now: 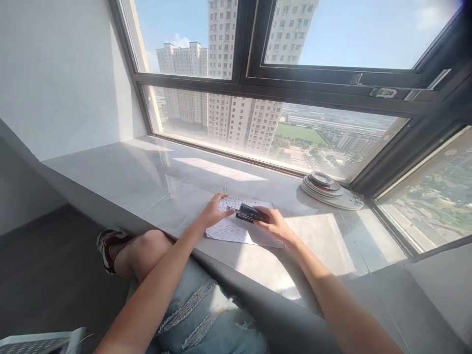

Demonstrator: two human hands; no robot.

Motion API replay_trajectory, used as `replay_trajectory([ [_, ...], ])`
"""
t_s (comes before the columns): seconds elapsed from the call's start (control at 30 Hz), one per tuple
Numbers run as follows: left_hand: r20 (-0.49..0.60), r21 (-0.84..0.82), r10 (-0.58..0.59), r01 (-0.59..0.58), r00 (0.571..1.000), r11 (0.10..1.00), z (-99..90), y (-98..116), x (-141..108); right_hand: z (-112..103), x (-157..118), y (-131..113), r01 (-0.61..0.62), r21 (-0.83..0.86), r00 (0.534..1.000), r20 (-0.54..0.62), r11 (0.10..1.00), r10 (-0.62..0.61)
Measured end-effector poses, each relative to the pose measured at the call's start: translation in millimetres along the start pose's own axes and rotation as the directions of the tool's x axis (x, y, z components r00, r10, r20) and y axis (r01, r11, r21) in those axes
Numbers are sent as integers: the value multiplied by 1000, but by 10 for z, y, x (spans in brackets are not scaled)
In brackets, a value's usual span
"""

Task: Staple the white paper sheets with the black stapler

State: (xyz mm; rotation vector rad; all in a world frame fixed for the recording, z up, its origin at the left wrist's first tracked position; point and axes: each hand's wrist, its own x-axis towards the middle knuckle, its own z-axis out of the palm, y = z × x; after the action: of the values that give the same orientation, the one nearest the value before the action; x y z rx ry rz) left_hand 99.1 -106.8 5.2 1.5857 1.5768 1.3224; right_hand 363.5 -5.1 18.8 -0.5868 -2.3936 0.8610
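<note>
A black stapler [251, 213] is in my right hand [275, 223], whose fingers wrap around its rear end. Its front points left, over the printed paper [236, 232], and a thin metal part juts out there. My left hand [214, 211] is at that front end, thumb and forefinger apart, the thumb at or close to the metal part. Whether the thumb touches it I cannot tell. The paper lies flat on the grey tiled sill [191, 196], partly beneath both hands. Tiny pieces [225, 189] rest just beyond the paper, too small to name.
A stack of plates or discs [324, 189] stands at the right by the window frame [236, 88]. The sill's front edge runs beside my legs [206, 305]. At the lower left is a white perforated object [44, 339].
</note>
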Motion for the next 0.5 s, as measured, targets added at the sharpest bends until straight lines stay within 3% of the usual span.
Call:
replay_trajectory([
  [0.1,-8,-394,-131,118,991,912,12,14,22,46,-22,-81,185,-229,967,-132,956,-219],
  [0.2,211,-673,-269,339,940,657,-2,15,40,75,-33,-159,412,-455,861,-90,789,-501],
  [0.27,352,-729,-314,469,882,499,-24,10,44,78,-40,-199,504,-543,800,2,671,-600],
  [0.33,417,-751,-334,528,845,397,-45,11,41,72,-51,-223,550,-592,767,80,589,-636],
  [0.5,427,-786,-331,526,842,324,-40,49,15,102,-91,-250,585,-619,753,174,524,-635],
])
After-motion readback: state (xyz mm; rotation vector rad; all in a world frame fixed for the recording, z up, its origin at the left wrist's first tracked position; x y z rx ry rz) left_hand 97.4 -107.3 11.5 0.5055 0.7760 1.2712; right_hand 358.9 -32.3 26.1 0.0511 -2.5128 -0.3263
